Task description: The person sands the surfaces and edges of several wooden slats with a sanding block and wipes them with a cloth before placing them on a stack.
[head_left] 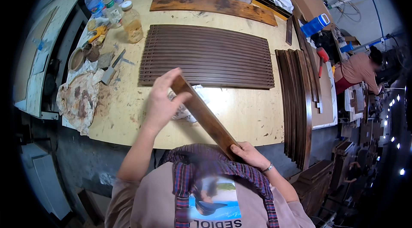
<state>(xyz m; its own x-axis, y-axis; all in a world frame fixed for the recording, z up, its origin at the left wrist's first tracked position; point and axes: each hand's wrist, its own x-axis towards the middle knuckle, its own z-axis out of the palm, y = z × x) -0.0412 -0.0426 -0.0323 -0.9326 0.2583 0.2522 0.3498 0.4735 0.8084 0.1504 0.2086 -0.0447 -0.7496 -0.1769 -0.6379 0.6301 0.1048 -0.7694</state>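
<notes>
wooden strip (207, 120) held aslant between both hands, across the near edge of the table (257, 120)
firm support at the near end and light guidance at the far are judged best; the near end is held by the right hand (251, 155), thumb on its face, other fingers hidden; the far end is flanked by the left hand (165, 99), thumb spread from fingers, though pressure cannot be told; the brown slats (206, 56) beyond should not be knocked
</notes>
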